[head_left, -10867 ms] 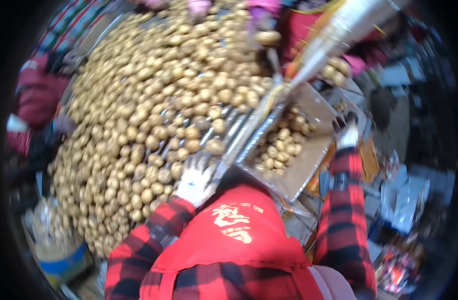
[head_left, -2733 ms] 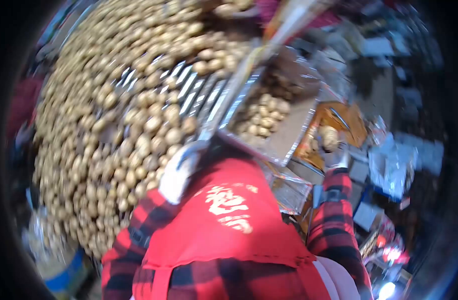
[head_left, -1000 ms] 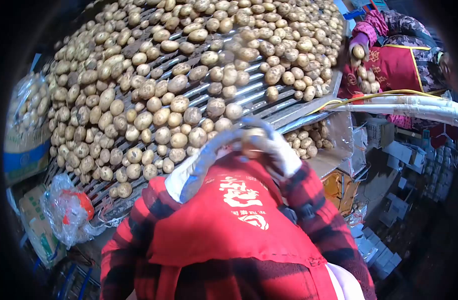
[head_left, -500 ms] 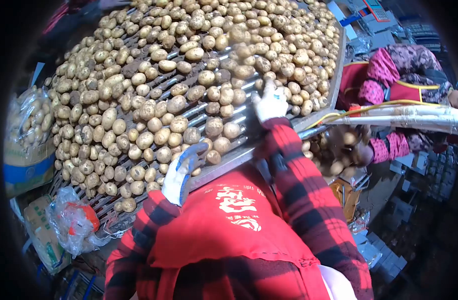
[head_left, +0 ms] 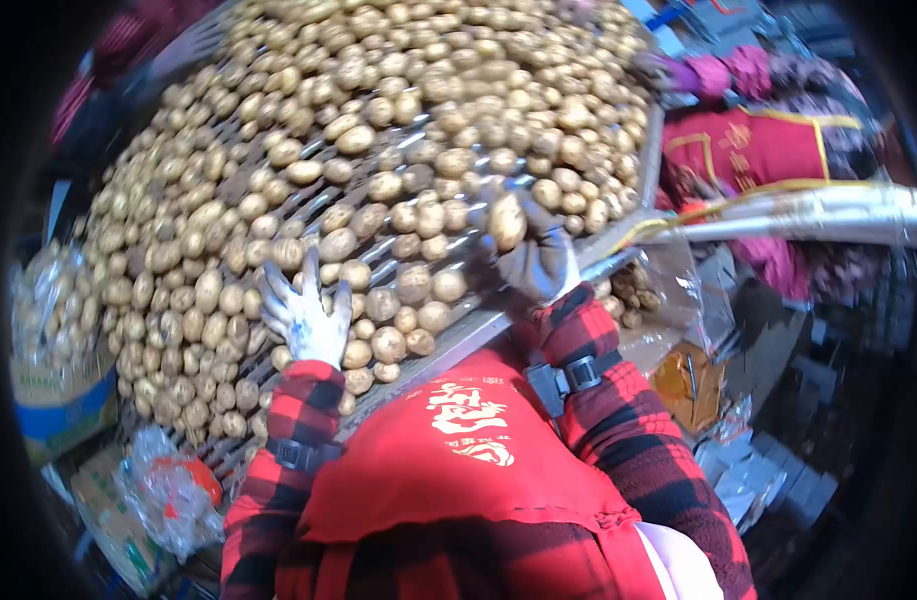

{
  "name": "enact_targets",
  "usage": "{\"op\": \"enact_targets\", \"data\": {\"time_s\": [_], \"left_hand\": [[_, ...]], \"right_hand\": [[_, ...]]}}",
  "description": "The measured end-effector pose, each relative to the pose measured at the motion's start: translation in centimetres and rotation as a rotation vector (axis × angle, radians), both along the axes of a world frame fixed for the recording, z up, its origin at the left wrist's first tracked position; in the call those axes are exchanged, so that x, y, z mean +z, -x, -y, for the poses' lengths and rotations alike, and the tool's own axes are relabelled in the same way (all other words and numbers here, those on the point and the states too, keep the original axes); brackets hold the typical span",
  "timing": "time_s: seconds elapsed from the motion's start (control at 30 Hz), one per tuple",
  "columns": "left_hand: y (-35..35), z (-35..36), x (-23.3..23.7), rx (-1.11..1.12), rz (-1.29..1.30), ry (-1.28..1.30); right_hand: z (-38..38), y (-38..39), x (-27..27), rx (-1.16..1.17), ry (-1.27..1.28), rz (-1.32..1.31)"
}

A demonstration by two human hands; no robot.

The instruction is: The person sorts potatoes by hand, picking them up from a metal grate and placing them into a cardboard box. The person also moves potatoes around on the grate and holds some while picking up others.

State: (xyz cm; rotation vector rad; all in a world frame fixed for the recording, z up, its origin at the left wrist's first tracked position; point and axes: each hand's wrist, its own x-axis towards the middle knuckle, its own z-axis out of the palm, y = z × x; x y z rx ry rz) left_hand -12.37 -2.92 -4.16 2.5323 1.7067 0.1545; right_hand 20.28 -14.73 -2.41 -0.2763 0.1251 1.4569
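Observation:
Many potatoes lie over a slatted metal sorting table. My left hand, in a white glove with grey fingers, rests palm down on the potatoes near the front edge, its fingers spread. My right hand, gloved the same way, is turned palm up near the right corner. Its fingers are curled around one large oval potato. Bare slats show between the scattered potatoes in the middle.
A co-worker in a red apron reaches in from the right, beside wrapped white pipes. Another person's gloved hand is at the far left. A bag of potatoes and a plastic bag are at the left.
My left hand has moved forward and left from the table edge onto the potatoes, its fingers spreading. My right hand has turned palm up and now holds a potato closer to me.

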Motion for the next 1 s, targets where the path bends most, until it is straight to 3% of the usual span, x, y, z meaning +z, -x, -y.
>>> {"op": "enact_targets", "data": {"time_s": [0.03,0.1,0.13,0.23,0.3,0.37,0.4,0.47,0.53,0.57,0.67,0.73,0.77,0.8,0.83,0.9,1.0], "left_hand": [[-2.0,-1.7,0.8,-0.035,0.015,0.073],[-4.0,-6.8,-0.7,-0.167,0.121,0.149],[-4.6,-9.1,-2.3,-0.164,0.030,0.168],[-9.4,-14.2,-4.7,-0.305,-0.234,0.104],[-10.8,-15.0,-3.7,-0.322,-0.263,0.160],[-10.6,-15.0,-4.3,-0.322,-0.273,0.123],[-10.3,-15.1,-4.7,-0.330,-0.272,0.107],[-10.3,-14.9,-4.3,-0.315,-0.270,0.103],[-9.2,-15.6,-4.8,-0.402,-0.145,0.121],[-7.9,-16.1,-5.6,-0.466,-0.032,0.115],[-4.3,-12.3,-3.0,-0.576,0.325,0.163],[-1.8,-6.4,-0.2,-0.486,0.305,0.094],[-0.2,-3.7,0.7,-0.395,0.263,0.124],[1.3,-1.2,1.4,-0.332,0.188,0.107],[3.5,1.2,1.1,-0.238,0.141,0.132],[6.8,4.1,1.7,-0.188,0.102,0.131],[7.3,3.6,1.7,-0.141,0.085,0.124]], "right_hand": [[1.1,0.9,0.4,-0.018,0.052,0.002],[3.9,3.0,2.6,-0.009,0.212,0.254],[5.9,3.3,2.3,0.050,0.240,0.515],[12.6,3.6,5.8,-0.096,0.576,0.381],[18.6,3.8,6.7,-0.444,0.780,0.382],[27.5,1.7,5.1,-0.594,0.670,0.154],[31.4,1.0,4.0,-0.699,0.846,0.171],[38.6,-1.0,1.9,-0.840,0.917,0.198],[42.2,-2.8,-0.1,-0.874,1.439,0.538],[42.8,-4.6,0.0,-0.402,1.993,1.055],[31.1,-3.0,2.5,-0.394,1.767,2.036],[20.7,0.0,4.4,-0.261,1.193,2.444],[16.2,1.9,4.7,-0.179,0.911,2.555],[11.8,3.4,5.6,0.389,0.788,2.356],[9.2,4.6,4.0,0.182,0.312,2.426],[6.2,7.8,1.2,0.222,0.001,2.552],[1.2,9.3,0.9,0.515,-0.061,2.520]]}}
